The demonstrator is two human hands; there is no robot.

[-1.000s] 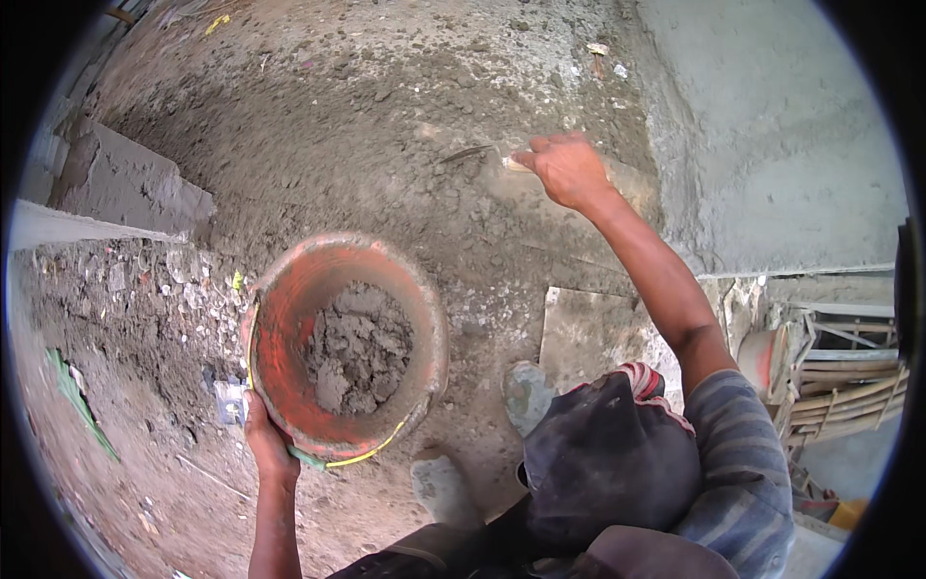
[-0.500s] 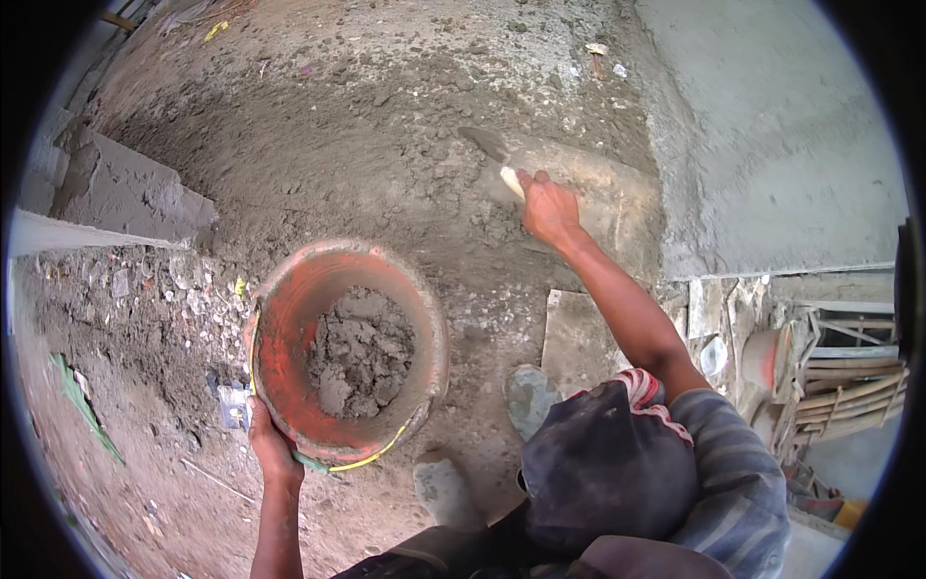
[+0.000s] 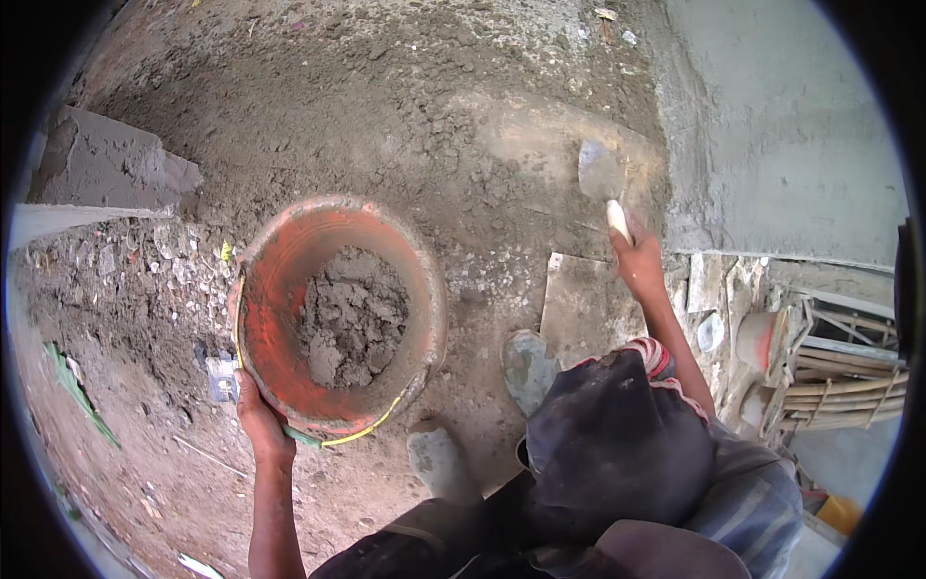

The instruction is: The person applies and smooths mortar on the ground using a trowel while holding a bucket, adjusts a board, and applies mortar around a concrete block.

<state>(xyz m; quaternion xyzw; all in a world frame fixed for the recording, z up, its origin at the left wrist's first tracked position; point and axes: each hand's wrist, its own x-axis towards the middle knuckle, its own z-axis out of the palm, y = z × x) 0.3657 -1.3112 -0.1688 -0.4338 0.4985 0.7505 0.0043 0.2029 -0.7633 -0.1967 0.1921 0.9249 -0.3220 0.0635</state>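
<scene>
My left hand (image 3: 262, 422) grips the near-left rim of a round orange bucket (image 3: 268, 333), close to where its yellow and green handle lies. The bucket holds a lump of grey, crumbly mortar (image 3: 355, 314). In my right hand (image 3: 639, 261) is a trowel (image 3: 602, 172) with a pale handle, fingers wrapped round it. Its blade points away from me, over a smooth, tan board-like patch (image 3: 526, 135) on the ground. Loose grey mortar or soil (image 3: 367, 145) spreads over the ground beyond the bucket.
A smooth grey plastered surface (image 3: 791, 125) fills the far right. At the left juts a grey-coated block (image 3: 116, 164). Below my right hand lies a flat slab (image 3: 574, 304). Bundled poles (image 3: 844, 386) sit at the right edge, and my shoes (image 3: 531, 372) stand beside the bucket.
My right hand has drawn back toward me and to the right with the trowel, whose blade has swung to point away. My left hand keeps its hold on the bucket.
</scene>
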